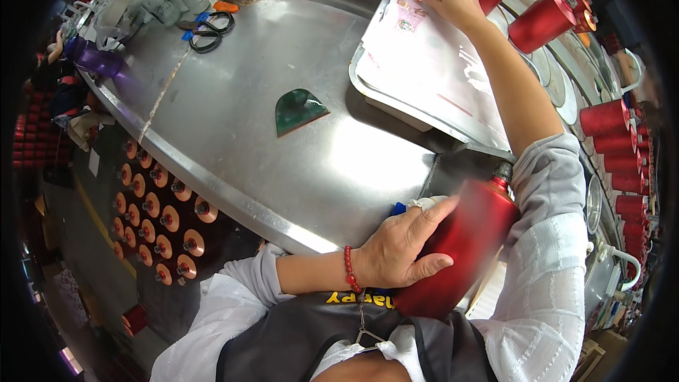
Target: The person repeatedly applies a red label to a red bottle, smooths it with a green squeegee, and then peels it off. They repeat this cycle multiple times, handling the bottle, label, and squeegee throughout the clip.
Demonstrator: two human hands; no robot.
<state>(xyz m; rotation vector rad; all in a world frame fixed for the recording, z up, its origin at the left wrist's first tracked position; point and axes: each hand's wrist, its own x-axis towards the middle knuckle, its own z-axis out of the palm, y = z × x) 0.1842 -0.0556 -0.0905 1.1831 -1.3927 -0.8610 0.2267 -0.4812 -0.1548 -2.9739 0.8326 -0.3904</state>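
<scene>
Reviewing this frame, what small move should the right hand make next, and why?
Probably pinch the small printed piece in the tray: the right hand is at the tray's far end, fingertips close to that piece, though contact is unclear, while the left hand steadies the tilted red bottle.

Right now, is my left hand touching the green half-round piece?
Apart. The head view shows a plain stretch of metal table between your left hand and the green half-round piece.

Metal table [233, 113] bearing green flat piece [291, 116], black-handled scissors [205, 33].
</scene>
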